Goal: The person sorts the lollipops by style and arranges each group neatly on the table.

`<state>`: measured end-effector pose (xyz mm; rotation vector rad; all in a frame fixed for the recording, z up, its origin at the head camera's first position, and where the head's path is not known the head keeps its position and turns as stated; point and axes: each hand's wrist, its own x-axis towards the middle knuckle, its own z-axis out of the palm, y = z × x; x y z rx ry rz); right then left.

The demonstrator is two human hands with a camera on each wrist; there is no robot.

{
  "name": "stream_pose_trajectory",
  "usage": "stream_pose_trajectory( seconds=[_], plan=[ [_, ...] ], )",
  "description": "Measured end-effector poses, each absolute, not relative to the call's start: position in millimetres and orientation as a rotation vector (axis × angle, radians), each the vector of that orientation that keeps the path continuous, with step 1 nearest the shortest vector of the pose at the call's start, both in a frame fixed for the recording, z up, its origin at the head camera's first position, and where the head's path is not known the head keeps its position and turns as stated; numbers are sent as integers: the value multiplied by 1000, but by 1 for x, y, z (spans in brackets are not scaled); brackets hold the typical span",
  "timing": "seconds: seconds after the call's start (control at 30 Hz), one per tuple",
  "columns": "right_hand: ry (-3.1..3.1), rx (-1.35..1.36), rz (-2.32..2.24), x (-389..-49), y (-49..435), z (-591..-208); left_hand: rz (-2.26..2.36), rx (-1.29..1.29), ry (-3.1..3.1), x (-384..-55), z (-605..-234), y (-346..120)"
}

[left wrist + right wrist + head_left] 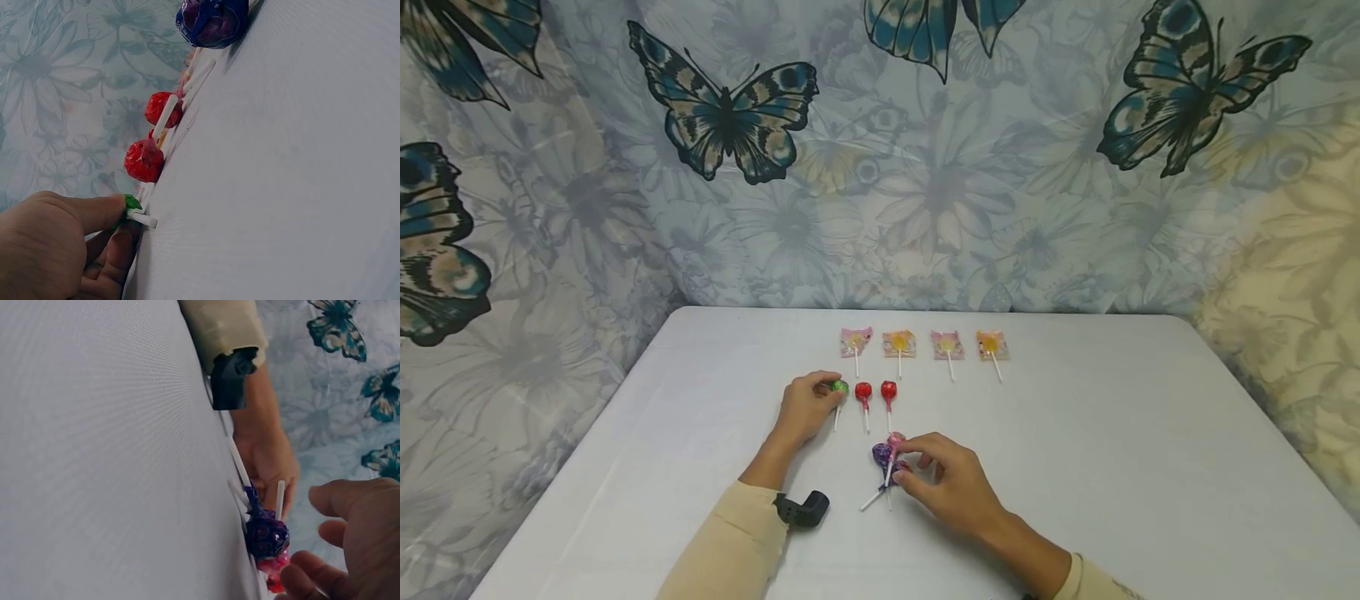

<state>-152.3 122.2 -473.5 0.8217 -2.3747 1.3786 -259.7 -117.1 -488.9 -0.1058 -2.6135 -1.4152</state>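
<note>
My left hand (806, 407) pinches a green lollipop (840, 387) between thumb and fingers; its white stick points toward me. Beside it lie two red lollipops, one nearer (863, 391) and one farther right (889, 389). My right hand (953, 479) is at a small pile, its thumb and fingers spread apart. Its index fingertip is right at a pink lollipop (896, 438), which lies across purple lollipops (882, 452). In the right wrist view, a gap shows between the thumb and a purple wrapper (267, 537). The fingers partly hide the pile.
Several flat-wrapped lollipops form a row at the back, from a pink packet (855, 341) to an orange one (992, 343). All lie on a white table (1112, 433). A butterfly-print cloth (940, 208) hangs behind. A black band (805, 509) circles the left sleeve.
</note>
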Motion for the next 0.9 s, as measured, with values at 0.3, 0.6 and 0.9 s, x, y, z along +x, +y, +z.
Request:
stream_pose_trajectory(
  seconds=[0.3, 0.6, 0.9],
  plan=[
    [-2534, 738, 1377, -152, 123, -480, -1414, -114, -2615, -259, -489, -119],
    [-2591, 711, 1345, -153, 123, -482, -1431, -98, -2592, -257, -489, -119],
    [-2521, 789, 1386, -153, 125, -482, -1439, -103, -2562, -256, -490, -118]
  ],
)
